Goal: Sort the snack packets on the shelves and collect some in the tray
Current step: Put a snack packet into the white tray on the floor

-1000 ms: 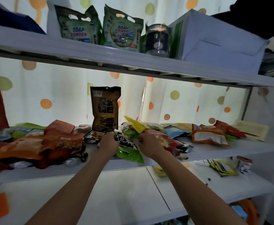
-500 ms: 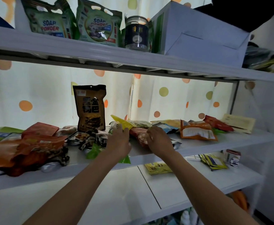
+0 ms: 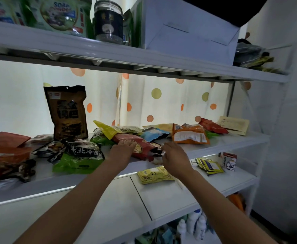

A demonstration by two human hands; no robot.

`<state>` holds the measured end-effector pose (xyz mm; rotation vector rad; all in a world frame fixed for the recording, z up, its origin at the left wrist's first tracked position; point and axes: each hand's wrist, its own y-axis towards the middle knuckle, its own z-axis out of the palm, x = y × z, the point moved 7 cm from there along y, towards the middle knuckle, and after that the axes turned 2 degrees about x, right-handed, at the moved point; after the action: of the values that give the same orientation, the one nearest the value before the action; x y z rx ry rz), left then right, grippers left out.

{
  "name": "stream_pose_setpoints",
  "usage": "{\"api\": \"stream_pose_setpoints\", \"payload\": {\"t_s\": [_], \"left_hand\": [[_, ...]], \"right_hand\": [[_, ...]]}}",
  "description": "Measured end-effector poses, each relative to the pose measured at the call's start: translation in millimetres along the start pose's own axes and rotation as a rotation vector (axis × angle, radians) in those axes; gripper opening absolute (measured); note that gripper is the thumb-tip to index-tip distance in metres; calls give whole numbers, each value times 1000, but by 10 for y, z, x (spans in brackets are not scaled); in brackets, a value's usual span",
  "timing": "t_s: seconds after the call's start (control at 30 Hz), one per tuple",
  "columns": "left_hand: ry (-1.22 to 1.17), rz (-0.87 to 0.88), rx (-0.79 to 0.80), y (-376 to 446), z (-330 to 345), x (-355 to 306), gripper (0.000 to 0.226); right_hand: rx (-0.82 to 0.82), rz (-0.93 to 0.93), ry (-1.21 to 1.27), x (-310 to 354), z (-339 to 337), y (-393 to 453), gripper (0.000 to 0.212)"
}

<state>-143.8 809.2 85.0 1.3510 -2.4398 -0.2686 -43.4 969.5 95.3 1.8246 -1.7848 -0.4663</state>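
Closest to me are the two bare forearms reaching up to the middle shelf (image 3: 232, 143). The left hand (image 3: 122, 150) lies on the red snack packet (image 3: 140, 147) with fingers curled over its near end, so it's got hold of that one. The right hand (image 3: 175, 158) is at the packet's other end by the shelf edge, fingers bent around a dark crinkly bit there, though I can't tell exactly what it's pinching.

Just left of the hands there's a green and black packet (image 3: 80, 159) hanging a little over the shelf lip, and further left a heap of orange packets (image 3: 5, 154). Below, on the lower shelf, a yellow packet (image 3: 154, 176) lies flat, with a stack of yellow sachets (image 3: 210, 165) and a small white carton (image 3: 229, 161) off to the right.

Behind the red packet: a yellow-green packet (image 3: 109, 130), a blue one (image 3: 154, 134), an orange one (image 3: 190, 135). A tall brown pouch (image 3: 67, 111) stands upright against the polka-dot curtain (image 3: 161, 103).

Up top, soap powder bags (image 3: 59, 16), a dark jar (image 3: 109, 22) and a white box (image 3: 188, 29).
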Motion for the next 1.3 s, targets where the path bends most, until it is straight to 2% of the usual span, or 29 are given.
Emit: {"api": "stream_pose_setpoints", "payload": {"t_s": [0.1,0.27,0.37,0.43,0.53,0.63,0.7,0.77,0.83,0.93,0.97,1.07,1.13,1.17,1.3], "left_hand": [[11,-4,-72,48,-74,17,33],[-270,-32,-231,70,-318,170,35],[-330,-82,-289,86,-487,263,27],[-366,-123,-324,109,-600,331,21],[-438,-164,-388,131,-784,398,23],[-550,-188,-433,117,-976,440,25],[-642,-222,-461,90,-1120,485,26],[-746,-240,-491,59,-1243,537,26],[-836,-232,-500,19,-1353,541,28],[-961,-170,-484,-51,-1512,379,30],[-995,-154,-479,-88,-1564,305,30],[-1084,-101,-488,-203,-1700,154,30],[-1153,-76,-477,-274,-1745,139,29],[-1186,-64,-464,-308,-1748,137,29],[-1268,-3,-418,-445,-1721,84,28]], "right_hand": [[10,66,84,-175,25,-86,26],[22,190,232,-311,82,-112,26],[32,300,371,-276,88,-90,29],[63,384,498,-224,121,-61,40],[141,445,664,-107,319,14,56],[207,489,854,73,582,38,94],[188,478,991,193,659,97,113],[158,430,1058,303,653,178,121],[101,381,1112,420,600,244,110],[34,318,1184,671,549,283,54],[19,318,1188,763,528,274,45],[-65,384,1235,845,504,240,47],[-120,443,1261,787,438,173,64],[-129,463,1267,753,414,130,65],[-128,457,1195,618,298,-84,48]]}}
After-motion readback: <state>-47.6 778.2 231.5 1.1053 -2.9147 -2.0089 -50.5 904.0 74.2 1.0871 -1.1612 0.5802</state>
